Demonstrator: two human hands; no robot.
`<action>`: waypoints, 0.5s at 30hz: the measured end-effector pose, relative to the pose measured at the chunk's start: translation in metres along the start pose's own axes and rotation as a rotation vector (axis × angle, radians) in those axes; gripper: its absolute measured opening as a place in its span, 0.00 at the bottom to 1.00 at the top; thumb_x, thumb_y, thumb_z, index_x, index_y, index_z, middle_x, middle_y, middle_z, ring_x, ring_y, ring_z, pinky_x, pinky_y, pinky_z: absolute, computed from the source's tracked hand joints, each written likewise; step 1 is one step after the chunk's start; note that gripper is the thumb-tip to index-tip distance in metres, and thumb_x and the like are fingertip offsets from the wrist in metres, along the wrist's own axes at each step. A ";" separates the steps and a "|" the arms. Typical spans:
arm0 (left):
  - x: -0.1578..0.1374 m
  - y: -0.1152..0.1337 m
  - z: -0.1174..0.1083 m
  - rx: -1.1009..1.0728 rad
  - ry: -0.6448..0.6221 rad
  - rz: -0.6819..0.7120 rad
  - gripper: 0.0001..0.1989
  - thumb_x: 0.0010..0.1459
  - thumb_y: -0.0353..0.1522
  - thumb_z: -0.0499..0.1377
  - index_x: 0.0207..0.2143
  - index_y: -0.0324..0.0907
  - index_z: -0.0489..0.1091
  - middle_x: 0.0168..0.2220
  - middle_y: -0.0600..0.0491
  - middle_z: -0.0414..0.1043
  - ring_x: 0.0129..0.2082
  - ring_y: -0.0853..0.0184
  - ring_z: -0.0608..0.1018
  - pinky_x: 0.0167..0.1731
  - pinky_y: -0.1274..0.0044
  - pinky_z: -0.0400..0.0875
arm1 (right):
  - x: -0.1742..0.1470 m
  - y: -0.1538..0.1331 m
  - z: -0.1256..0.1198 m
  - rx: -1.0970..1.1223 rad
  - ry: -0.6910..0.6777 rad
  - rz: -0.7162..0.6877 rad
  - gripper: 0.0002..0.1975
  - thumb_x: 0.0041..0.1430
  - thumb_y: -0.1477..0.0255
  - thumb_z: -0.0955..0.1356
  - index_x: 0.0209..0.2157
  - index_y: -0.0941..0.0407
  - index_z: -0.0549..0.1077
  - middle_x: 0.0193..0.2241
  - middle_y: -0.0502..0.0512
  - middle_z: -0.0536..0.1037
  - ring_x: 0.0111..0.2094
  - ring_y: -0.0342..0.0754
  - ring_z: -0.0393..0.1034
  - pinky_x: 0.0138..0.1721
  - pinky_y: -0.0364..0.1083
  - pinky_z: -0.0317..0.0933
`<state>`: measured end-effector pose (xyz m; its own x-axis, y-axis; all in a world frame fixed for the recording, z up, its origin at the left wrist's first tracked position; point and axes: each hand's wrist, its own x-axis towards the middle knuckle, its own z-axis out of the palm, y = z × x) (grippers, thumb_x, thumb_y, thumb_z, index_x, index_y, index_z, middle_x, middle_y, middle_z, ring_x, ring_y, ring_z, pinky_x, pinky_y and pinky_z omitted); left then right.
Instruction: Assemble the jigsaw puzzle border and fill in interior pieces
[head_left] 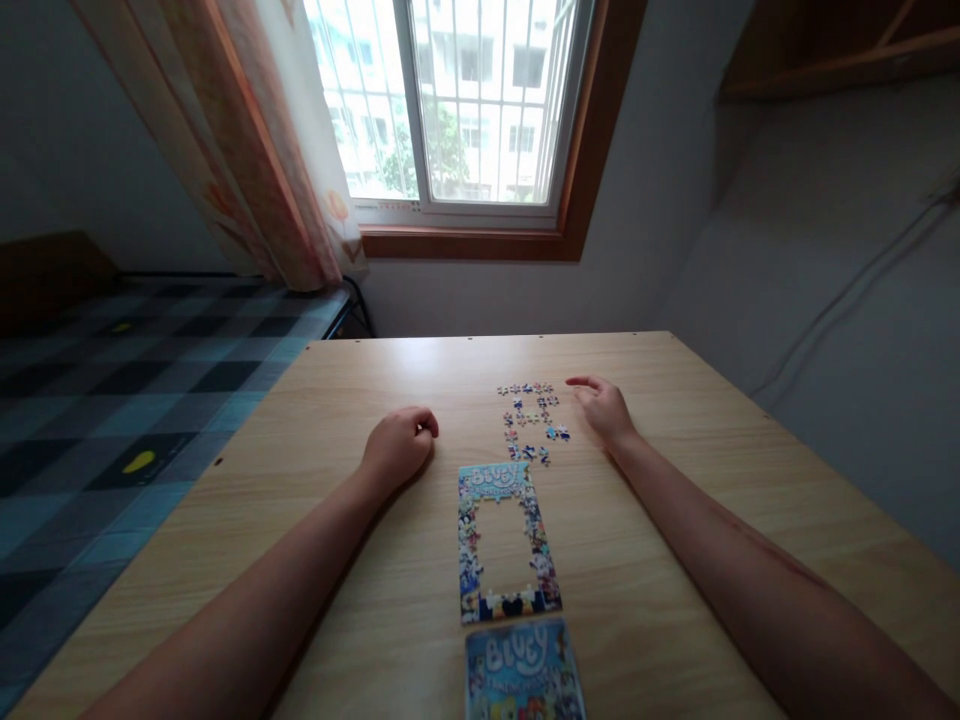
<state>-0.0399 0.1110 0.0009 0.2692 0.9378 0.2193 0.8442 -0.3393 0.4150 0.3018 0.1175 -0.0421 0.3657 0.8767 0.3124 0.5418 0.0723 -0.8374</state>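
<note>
My left hand [401, 441] rests on the table with its fingers curled in, and no object shows in it. Across from it, my right hand [602, 408] lies beside the loose jigsaw pieces [533, 417], index finger stretched out toward them and the other fingers partly bent. Nothing shows in that hand either. The loose pieces lie in uneven rows between both hands. Nearer to me is a partly assembled jigsaw puzzle [469, 545], its border joined around a bare middle, with "BLUEY" lettering along the far side.
A box lid or picture card [523, 668] with the same lettering lies at the near edge of view. The wooden table [637, 600] has a bed [150, 370] to its left. Behind stand a barred window [487, 110] and a curtain [247, 130].
</note>
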 end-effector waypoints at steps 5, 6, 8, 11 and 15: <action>0.000 0.002 -0.002 0.002 0.000 -0.020 0.11 0.48 0.26 0.51 0.25 0.44 0.73 0.31 0.51 0.78 0.33 0.61 0.77 0.35 0.73 0.66 | -0.001 0.000 0.000 -0.077 -0.040 -0.037 0.17 0.51 0.67 0.64 0.37 0.54 0.81 0.43 0.55 0.82 0.48 0.52 0.73 0.55 0.51 0.62; 0.000 0.003 -0.002 0.002 0.000 -0.021 0.11 0.48 0.26 0.51 0.25 0.44 0.73 0.31 0.51 0.78 0.33 0.61 0.77 0.35 0.73 0.66 | -0.001 0.000 0.000 -0.096 -0.054 -0.046 0.16 0.51 0.67 0.64 0.37 0.54 0.81 0.43 0.55 0.82 0.49 0.52 0.72 0.56 0.51 0.61; 0.000 0.003 -0.002 0.006 0.000 -0.020 0.11 0.48 0.26 0.52 0.25 0.44 0.73 0.31 0.52 0.79 0.33 0.61 0.77 0.35 0.73 0.66 | -0.001 -0.002 -0.002 -0.133 -0.087 -0.061 0.16 0.52 0.68 0.64 0.37 0.54 0.81 0.44 0.55 0.82 0.50 0.51 0.71 0.57 0.51 0.60; 0.000 0.002 -0.002 0.010 0.001 -0.008 0.11 0.48 0.26 0.52 0.25 0.44 0.73 0.31 0.52 0.79 0.33 0.61 0.77 0.35 0.73 0.66 | 0.000 -0.008 -0.007 -0.182 -0.169 -0.061 0.15 0.53 0.68 0.65 0.39 0.54 0.82 0.44 0.56 0.82 0.47 0.52 0.74 0.53 0.49 0.63; -0.001 0.001 -0.001 0.007 0.008 0.003 0.11 0.49 0.26 0.52 0.24 0.44 0.73 0.31 0.52 0.79 0.33 0.62 0.77 0.35 0.73 0.67 | 0.005 -0.020 -0.023 -0.242 -0.362 -0.043 0.12 0.50 0.69 0.69 0.35 0.55 0.83 0.31 0.54 0.83 0.33 0.50 0.76 0.37 0.46 0.66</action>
<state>-0.0403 0.1100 0.0021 0.2686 0.9360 0.2274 0.8467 -0.3420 0.4076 0.3107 0.1096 -0.0136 0.0729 0.9887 0.1313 0.7282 0.0372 -0.6844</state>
